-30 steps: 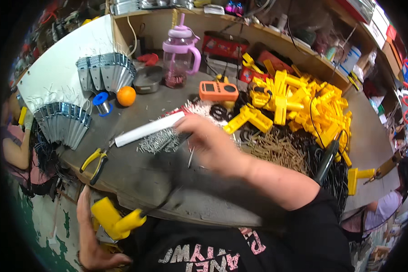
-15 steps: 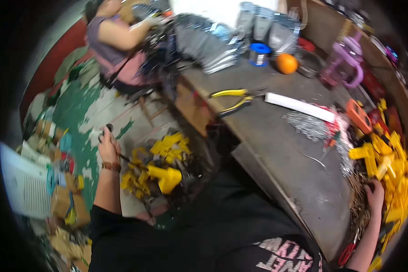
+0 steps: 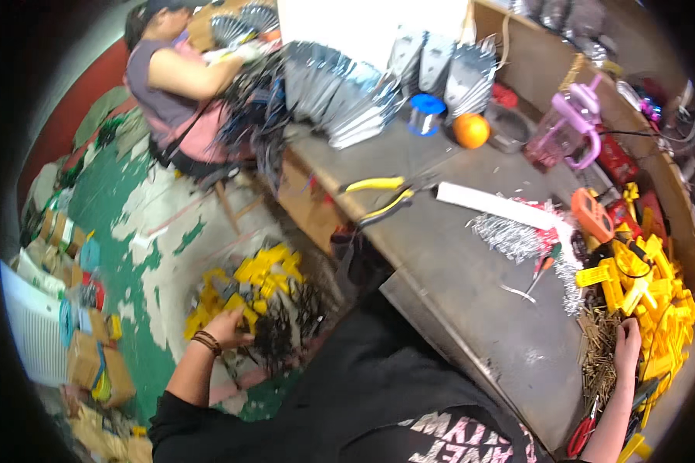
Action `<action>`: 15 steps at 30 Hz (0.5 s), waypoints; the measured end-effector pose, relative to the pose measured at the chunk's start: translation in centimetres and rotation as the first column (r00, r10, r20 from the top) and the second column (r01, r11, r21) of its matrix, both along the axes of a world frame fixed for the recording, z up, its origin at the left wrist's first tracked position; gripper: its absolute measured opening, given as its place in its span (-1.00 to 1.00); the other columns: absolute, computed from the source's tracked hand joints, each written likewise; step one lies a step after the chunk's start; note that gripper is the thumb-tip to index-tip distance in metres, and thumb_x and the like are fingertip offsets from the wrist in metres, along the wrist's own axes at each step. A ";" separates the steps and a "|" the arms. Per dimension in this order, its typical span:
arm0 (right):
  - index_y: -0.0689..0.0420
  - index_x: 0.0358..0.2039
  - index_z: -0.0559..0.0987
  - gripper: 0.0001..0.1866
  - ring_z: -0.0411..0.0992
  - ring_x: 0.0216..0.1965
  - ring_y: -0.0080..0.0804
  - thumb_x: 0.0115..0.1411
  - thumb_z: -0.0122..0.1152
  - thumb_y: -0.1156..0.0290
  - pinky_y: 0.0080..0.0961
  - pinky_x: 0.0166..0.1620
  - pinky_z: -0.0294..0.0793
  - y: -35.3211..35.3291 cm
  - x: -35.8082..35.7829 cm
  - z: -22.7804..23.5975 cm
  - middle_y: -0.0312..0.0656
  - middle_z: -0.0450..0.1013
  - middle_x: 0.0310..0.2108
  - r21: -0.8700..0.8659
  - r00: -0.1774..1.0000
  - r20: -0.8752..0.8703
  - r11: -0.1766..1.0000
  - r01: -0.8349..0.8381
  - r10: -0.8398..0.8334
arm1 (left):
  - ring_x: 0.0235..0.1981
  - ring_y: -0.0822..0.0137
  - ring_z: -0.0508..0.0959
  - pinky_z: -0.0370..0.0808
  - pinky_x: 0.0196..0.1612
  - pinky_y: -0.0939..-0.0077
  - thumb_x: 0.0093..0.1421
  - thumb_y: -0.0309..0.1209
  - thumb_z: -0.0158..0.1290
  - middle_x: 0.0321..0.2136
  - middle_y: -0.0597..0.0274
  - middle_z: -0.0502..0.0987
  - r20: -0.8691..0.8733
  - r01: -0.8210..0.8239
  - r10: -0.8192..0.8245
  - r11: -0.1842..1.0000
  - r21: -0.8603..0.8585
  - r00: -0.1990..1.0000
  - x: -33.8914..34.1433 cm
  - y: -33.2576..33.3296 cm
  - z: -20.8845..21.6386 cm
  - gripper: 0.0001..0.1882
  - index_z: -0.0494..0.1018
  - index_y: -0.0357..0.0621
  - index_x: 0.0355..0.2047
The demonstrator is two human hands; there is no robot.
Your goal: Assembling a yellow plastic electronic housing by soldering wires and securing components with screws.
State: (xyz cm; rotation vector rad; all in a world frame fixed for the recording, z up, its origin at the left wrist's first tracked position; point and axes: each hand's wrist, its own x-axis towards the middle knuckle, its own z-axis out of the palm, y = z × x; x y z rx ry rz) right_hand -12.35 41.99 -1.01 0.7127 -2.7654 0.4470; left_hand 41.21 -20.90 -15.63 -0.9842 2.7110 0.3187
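Observation:
My left hand (image 3: 228, 328) reaches down to the floor pile of yellow plastic parts (image 3: 247, 289), its fingers closed around one yellow piece at the pile's near edge. My right hand (image 3: 627, 343) rests on the workbench (image 3: 471, 285), fingers spread on a heap of small brass-coloured pins (image 3: 598, 347), beside a big heap of yellow plastic parts (image 3: 649, 293). A small screwdriver (image 3: 544, 270) lies on the bench left of that hand, next to a bundle of silvery springs (image 3: 510, 235).
Yellow-handled pliers (image 3: 378, 197), a white tube (image 3: 494, 204), an orange meter (image 3: 592, 216), an orange fruit (image 3: 471, 130), a pink bottle (image 3: 567, 127) and stacked metal sheets (image 3: 347, 104) sit on the bench. Another person (image 3: 181, 81) works at its far left. Cardboard boxes (image 3: 85, 363) lie on the floor.
My view has swung left and down to the floor. My left hand carried a yellow part from beside the bench down onto the floor pile; my right hand moved to the pins.

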 end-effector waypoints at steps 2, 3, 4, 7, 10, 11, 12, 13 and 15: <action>0.26 -0.36 0.33 -0.91 0.34 -0.37 -0.06 0.17 0.06 0.60 -0.33 -0.22 0.35 0.2 1.0 0.6 0.00 0.35 -0.45 -0.022 0.998 -0.037 0.999 0.043 -0.044 | 0.08 0.04 0.45 0.35 0.16 0.27 0.14 -0.28 0.16 0.00 -0.03 0.48 -0.462 0.170 -0.139 0.985 0.025 0.876 -6.1 -3.2 4.2 -0.49 0.38 -0.19 0.08; 0.26 -0.36 0.34 -0.91 0.34 -0.38 -0.05 0.16 0.07 0.60 -0.33 -0.24 0.35 0.3 1.7 0.9 0.00 0.36 -0.46 -0.035 0.996 -0.071 0.998 0.049 -0.051 | 0.06 0.04 0.46 0.37 0.13 0.28 0.13 -0.31 0.18 -0.03 -0.01 0.51 -0.625 0.208 -0.211 0.975 -0.078 0.751 -10.5 -3.6 7.1 -0.52 0.41 -0.22 0.04; 0.26 -0.37 0.36 -0.90 0.35 -0.39 -0.04 0.14 0.10 0.61 -0.32 -0.24 0.36 0.4 2.6 1.2 0.00 0.37 -0.46 -0.038 0.996 -0.062 0.997 0.062 -0.065 | 0.02 0.05 0.49 0.39 0.09 0.28 0.13 -0.33 0.18 -0.07 0.01 0.53 -0.722 0.169 -0.178 0.982 -0.087 0.668 -14.7 -3.8 10.5 -0.57 0.44 -0.22 -0.01; 0.25 -0.33 0.44 -0.85 0.41 -0.31 -0.05 0.06 0.18 0.62 -0.32 -0.20 0.40 0.7 3.9 1.2 0.00 0.43 -0.41 -0.009 0.995 -0.019 0.995 0.096 -0.096 | -0.11 0.03 0.53 0.43 -0.02 0.23 0.12 -0.33 0.19 -0.19 0.04 0.56 -0.875 0.075 -0.107 0.994 -0.082 0.472 -25.7 -4.6 16.5 -0.69 0.48 -0.24 -0.17; 0.23 -0.28 0.48 -0.81 0.42 -0.27 -0.06 0.04 0.19 0.61 -0.32 -0.17 0.41 0.6 4.8 0.2 -0.03 0.44 -0.36 -0.011 0.985 -0.120 0.992 0.124 -0.125 | -0.14 0.00 0.52 0.44 -0.05 0.20 0.08 -0.24 0.23 -0.27 0.01 0.55 -0.839 -0.121 -0.165 0.957 -0.263 0.518 -32.8 -8.6 16.2 -0.66 0.46 -0.24 -0.28; 0.21 -0.26 0.49 -0.79 0.43 -0.24 -0.05 0.04 0.20 0.60 -0.30 -0.15 0.41 0.5 5.8 0.7 -0.03 0.45 -0.33 -0.014 0.983 -0.067 0.985 0.171 -0.172 | -0.15 0.00 0.52 0.44 -0.05 0.19 0.06 -0.22 0.24 -0.29 0.00 0.54 -0.804 -0.176 -0.092 0.955 -0.238 0.587 -34.8 -9.2 15.9 -0.65 0.45 -0.23 -0.31; 0.19 -0.24 0.51 -0.77 0.43 -0.21 -0.04 0.03 0.21 0.58 -0.29 -0.13 0.42 0.4 6.5 1.1 -0.03 0.46 -0.29 -0.013 0.976 -0.012 0.977 0.215 -0.215 | -0.13 0.01 0.52 0.44 -0.05 0.21 0.02 -0.19 0.28 -0.28 -0.01 0.55 -0.775 -0.241 0.019 0.955 -0.174 0.632 -36.1 -9.9 15.6 -0.64 0.47 -0.22 -0.37; 0.19 -0.24 0.51 -0.77 0.43 -0.21 -0.04 0.03 0.21 0.58 -0.29 -0.13 0.42 1.1 7.2 1.5 -0.03 0.46 -0.29 -0.005 0.966 -0.020 0.966 0.257 -0.257 | -0.16 0.00 0.52 0.44 -0.10 0.21 0.00 -0.22 0.30 -0.31 0.00 0.54 -0.769 -0.163 0.035 0.982 -0.091 0.638 -36.9 -10.4 16.1 -0.68 0.47 -0.20 -0.47; 0.16 -0.23 0.53 -0.76 0.44 -0.15 -0.04 0.03 0.23 0.54 -0.26 -0.08 0.43 3.1 7.9 1.6 -0.03 0.49 -0.25 0.082 0.974 -0.100 0.974 0.210 -0.202 | -0.26 0.02 0.49 0.41 -0.15 0.19 -0.02 -0.31 0.28 -0.40 0.05 0.49 -0.845 -0.179 -0.192 0.931 -0.317 0.499 -36.7 -9.4 16.5 -0.76 0.47 -0.18 -0.51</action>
